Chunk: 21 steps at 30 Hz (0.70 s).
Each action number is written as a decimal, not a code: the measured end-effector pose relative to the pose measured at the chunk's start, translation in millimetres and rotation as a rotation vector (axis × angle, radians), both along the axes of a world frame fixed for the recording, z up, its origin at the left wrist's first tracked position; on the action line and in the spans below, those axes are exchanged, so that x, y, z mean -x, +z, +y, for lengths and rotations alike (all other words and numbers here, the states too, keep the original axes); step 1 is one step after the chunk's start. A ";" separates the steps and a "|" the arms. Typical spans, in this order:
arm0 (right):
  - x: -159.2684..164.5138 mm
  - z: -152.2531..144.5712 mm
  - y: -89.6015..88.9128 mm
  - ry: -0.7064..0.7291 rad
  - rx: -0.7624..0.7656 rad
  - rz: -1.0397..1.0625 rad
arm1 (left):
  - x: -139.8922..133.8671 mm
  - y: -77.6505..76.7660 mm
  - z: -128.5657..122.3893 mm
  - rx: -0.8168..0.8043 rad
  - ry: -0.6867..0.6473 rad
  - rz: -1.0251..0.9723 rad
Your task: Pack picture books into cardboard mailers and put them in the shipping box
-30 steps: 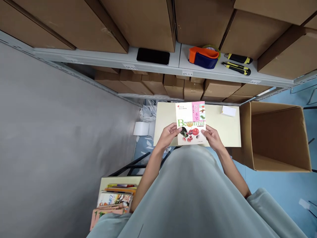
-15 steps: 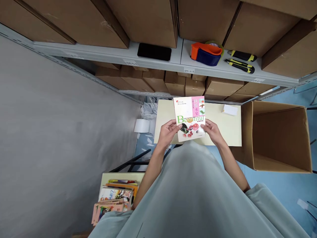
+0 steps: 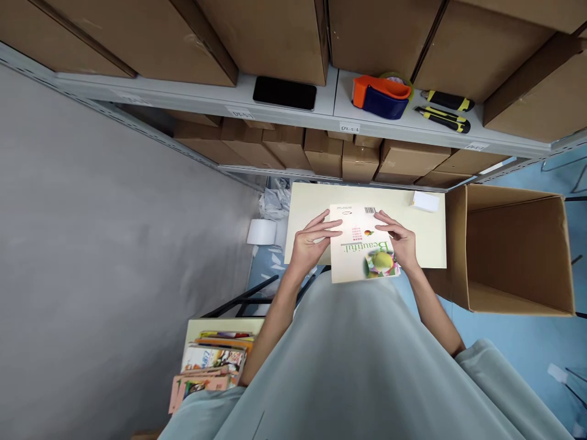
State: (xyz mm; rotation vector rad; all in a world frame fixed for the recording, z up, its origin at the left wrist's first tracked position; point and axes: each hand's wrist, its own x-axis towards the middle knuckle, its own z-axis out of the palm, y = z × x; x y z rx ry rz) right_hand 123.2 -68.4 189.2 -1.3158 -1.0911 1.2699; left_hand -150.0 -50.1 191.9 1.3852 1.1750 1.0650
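Observation:
A thin book [image 3: 360, 247] is held over the front part of the cream table, its back cover facing me and its printing upside down. A barcode shows at its far edge, and a green fruit picture at its near right corner. At the book's left edge, my left hand [image 3: 312, 241] grips it, with fingers lying over the cover. My right hand [image 3: 400, 239] has hold of the right edge, its fingers also over the cover. Parts of both thumbs are hidden. A small white box [image 3: 425, 201] lies on the table [image 3: 307, 201] beyond my right hand.
An open cardboard box [image 3: 518, 250] stands right of the table. Ahead, a shelf [image 3: 293, 116] carries cartons, a phone [image 3: 284, 93], a tape dispenser [image 3: 380, 98] and two box cutters [image 3: 444, 110]. Stacked books [image 3: 215, 360] lie behind at left, near the grey wall [image 3: 114, 244].
The book has been turned from its front cover to its back cover, upside down, and sits slightly nearer me. Both hands have shifted their grip, with fingers now on top.

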 end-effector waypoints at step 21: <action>1.5 -5.1 10.0 -0.039 0.103 -0.057 | -3.8 -11.1 -4.9 0.258 0.107 -0.091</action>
